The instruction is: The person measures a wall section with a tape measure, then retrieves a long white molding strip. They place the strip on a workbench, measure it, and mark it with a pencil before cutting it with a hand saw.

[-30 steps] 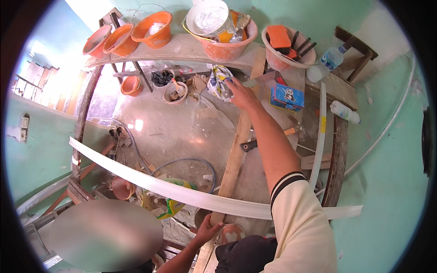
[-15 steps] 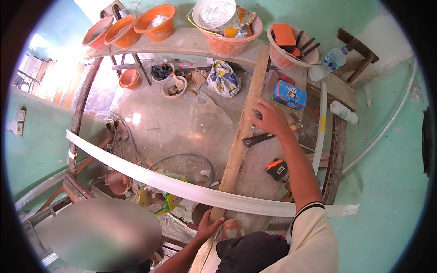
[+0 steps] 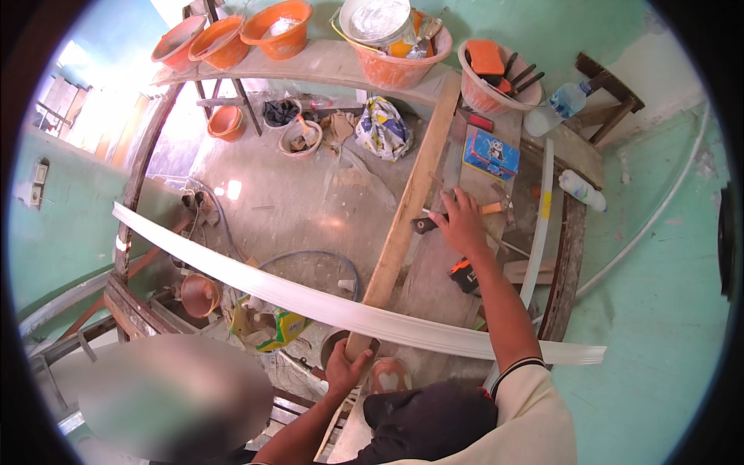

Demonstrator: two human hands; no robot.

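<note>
My left hand is closed round the near end of a long wooden board that slants away from me. My right hand is over the plank platform, its fingers bent down beside a black-handled tool. Something small and thin with a pale tip shows by the thumb, but I cannot make out what it is. A hammer with an orange handle lies just right of those fingers. Below the wrist sits a black and orange tape measure. A long white moulding strip crosses over the board.
Orange basins and a white bucket line the far plank. A blue box and plastic bottles are at right. Below, the floor holds a hose, buckets and sacks. A blurred figure is at lower left.
My right hand has moved nearer and slightly right, from the board's edge to beside the black-handled tool. My left hand has shifted a little left with the board's near end.
</note>
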